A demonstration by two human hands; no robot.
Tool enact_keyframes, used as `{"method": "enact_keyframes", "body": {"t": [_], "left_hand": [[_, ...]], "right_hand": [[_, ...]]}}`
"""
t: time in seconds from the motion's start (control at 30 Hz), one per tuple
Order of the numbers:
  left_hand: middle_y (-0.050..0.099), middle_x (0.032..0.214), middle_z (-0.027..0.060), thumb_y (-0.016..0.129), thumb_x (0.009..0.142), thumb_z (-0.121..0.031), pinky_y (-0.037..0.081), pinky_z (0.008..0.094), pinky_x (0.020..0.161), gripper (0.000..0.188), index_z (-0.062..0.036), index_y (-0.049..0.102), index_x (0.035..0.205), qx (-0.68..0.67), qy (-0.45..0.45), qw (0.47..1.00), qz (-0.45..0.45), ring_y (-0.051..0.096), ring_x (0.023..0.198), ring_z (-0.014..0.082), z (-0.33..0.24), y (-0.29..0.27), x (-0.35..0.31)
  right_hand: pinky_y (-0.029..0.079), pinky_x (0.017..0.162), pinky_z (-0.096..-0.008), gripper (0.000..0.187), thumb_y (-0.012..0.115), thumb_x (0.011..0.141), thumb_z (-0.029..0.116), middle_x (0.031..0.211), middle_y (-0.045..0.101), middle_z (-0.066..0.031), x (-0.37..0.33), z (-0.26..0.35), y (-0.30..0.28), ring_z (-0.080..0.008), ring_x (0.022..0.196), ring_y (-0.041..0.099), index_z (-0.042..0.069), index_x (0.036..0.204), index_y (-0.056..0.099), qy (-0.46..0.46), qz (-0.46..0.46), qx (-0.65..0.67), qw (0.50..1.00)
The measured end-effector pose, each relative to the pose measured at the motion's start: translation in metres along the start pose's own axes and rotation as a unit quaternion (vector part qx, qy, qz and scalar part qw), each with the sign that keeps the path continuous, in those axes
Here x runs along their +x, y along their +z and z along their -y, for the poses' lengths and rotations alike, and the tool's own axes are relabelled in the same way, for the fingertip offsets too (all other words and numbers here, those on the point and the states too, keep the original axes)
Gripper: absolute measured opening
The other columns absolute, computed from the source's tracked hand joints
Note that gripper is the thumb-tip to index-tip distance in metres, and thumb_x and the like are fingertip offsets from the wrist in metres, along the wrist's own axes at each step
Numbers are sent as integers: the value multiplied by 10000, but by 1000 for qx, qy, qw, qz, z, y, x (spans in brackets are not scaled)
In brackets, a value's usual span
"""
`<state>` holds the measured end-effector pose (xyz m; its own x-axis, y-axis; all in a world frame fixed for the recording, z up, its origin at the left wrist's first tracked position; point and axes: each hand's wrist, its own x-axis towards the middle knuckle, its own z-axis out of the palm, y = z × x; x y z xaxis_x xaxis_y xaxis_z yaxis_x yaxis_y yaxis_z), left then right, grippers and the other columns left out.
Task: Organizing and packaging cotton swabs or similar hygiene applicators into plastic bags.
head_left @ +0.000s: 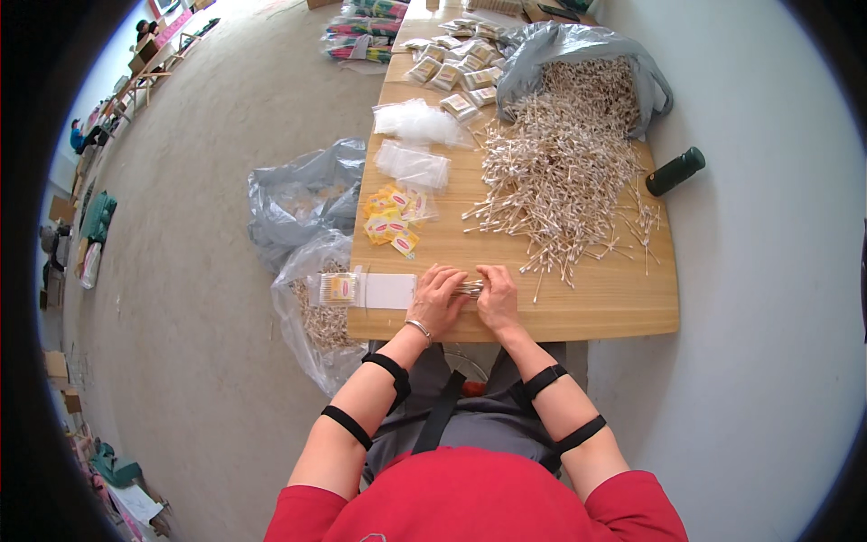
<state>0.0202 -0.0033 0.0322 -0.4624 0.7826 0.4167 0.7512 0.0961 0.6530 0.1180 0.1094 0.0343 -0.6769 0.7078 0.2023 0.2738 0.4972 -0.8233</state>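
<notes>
Closely, left hand (437, 302), right hand (498, 300) hold swabs (470, 288), fingers (446, 277) bent.

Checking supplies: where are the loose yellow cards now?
In the head view, the loose yellow cards lie on the left side of the table, between the flat clear bags and the left hand.

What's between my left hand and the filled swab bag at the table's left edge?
In the head view, a flat white rectangular piece lies between the left hand and the filled swab bag.
</notes>
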Motion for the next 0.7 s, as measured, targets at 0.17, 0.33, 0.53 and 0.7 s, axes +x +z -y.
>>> {"method": "enact_keyframes", "body": {"t": [0.17, 0.33, 0.53, 0.7], "left_hand": [[609, 1094, 130, 569, 829, -14, 424, 371, 951, 324, -33, 546, 1152, -83, -93, 990, -69, 560, 1063, 298, 6, 0, -4], [618, 1121, 133, 448, 918, -3, 452, 312, 902, 301, -19, 512, 1212, -183, -173, 959, -130, 594, 1046, 230, 19, 4, -10], [609, 1141, 138, 424, 919, 11, 439, 311, 926, 322, -12, 496, 1232, -210, -190, 950, -130, 574, 1088, 213, 11, 7, -1], [597, 1151, 145, 406, 924, 12, 409, 304, 976, 316, 4, 490, 1229, -204, -173, 949, -169, 551, 1115, 205, 19, 7, -8]], "right_hand": [[336, 999, -435, 415, 524, 819, 112, 1252, 462, -165, -6, 16, -4, -338, 1219, 389, 8, 1221, 493, -66, 34, -221, 972], [146, 1130, -457, 783, 543, 847, 411, 1504, 187, -148, -28, 20, 11, -305, 1410, 117, -8, 1425, 220, -165, 210, -338, 902], [76, 1144, -455, 857, 520, 839, 514, 1511, 150, -175, -1, 7, 14, -314, 1418, 78, -19, 1429, 200, -164, 177, -359, 902], [63, 1140, -467, 758, 503, 858, 512, 1518, 117, -186, -26, 15, 6, -342, 1415, 69, 129, 1455, 235, -167, 240, -343, 893]]}}
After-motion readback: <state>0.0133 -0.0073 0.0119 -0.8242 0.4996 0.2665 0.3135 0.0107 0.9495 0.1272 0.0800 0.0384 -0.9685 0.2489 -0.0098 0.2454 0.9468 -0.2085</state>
